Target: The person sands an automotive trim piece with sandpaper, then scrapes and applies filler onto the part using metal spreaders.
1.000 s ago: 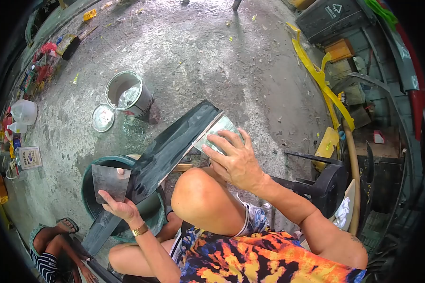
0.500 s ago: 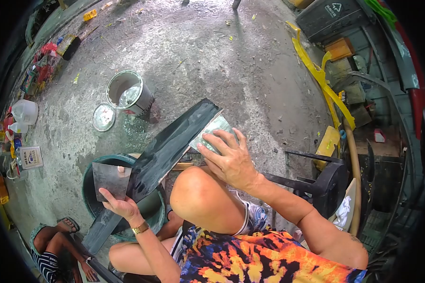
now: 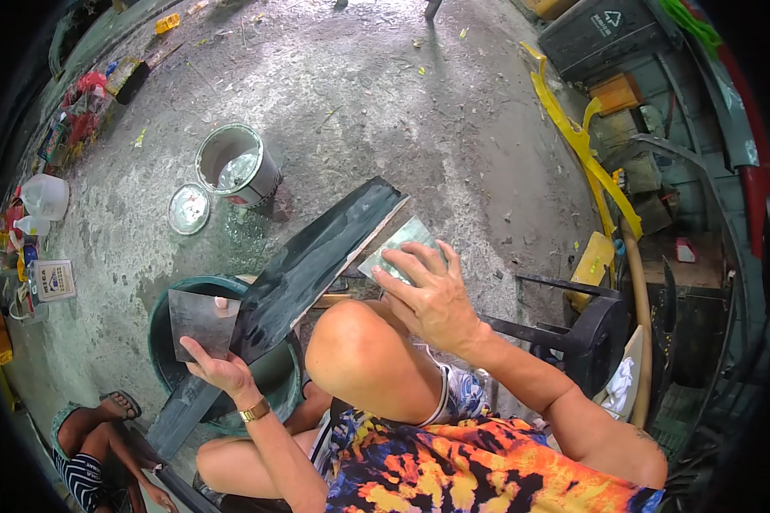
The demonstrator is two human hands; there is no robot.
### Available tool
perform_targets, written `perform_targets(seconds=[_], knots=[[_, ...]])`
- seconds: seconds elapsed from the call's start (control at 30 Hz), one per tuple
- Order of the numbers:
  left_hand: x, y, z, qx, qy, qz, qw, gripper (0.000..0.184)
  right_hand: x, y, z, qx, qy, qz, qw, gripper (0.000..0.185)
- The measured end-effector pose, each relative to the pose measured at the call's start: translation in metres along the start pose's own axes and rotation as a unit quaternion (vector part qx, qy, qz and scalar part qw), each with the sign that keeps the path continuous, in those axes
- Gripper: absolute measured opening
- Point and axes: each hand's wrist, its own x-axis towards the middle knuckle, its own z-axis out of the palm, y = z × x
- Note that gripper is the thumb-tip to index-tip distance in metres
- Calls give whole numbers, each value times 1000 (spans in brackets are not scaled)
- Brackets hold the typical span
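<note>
My left hand (image 3: 218,368) holds a flat grey metal plate (image 3: 198,323) with a small pinkish blob near its upper right corner. In my right hand (image 3: 428,295) is a thin spreader (image 3: 402,244), its pale surface smeared, tilted just off the right edge of a long dark panel (image 3: 316,256). A narrow gap shows between spreader and panel. Wet-looking dark streaks cover the panel, and a light rough strip runs along its right edge. The panel slants over a green tub (image 3: 167,321). A narrower grey board (image 3: 184,415) shows below my left hand.
An open bucket (image 3: 238,162) and its round lid (image 3: 188,209) stand on the concrete floor beyond the tub. Another person's legs and arm (image 3: 94,445) are at the lower left. Yellow strips (image 3: 573,132), a black frame (image 3: 586,338) and a dark bin (image 3: 603,34) are at the right.
My right hand has moved slightly right with the spreader, which has come away from the panel's edge. My left hand keeps its hold on the plate. The other person's hand has shifted slightly.
</note>
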Motion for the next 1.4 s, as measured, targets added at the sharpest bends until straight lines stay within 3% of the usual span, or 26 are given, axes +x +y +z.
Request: perform_targets(seconds=[0.3,0.47,0.7,0.93,1.2,1.4], knots=[[-1,-2,-1,1,18,0,1000,46,21,25,10,-47,71,-125,988,41],[-3,-1,2,19,47,5,999,48,16,17,32,-41,41,-156,986,38],[2,-1,-4,4,-9,-6,1000,49,20,43,27,-98,91,-96,986,39],[3,-5,-5,27,40,12,999,53,21,67,18,-104,102,-53,988,40],[5,-3,-6,33,29,2,999,53,26,95,4,-105,111,-1,988,45],[-1,4,5,42,48,-7,998,53,18,88,-7,108,138,45,984,43]])
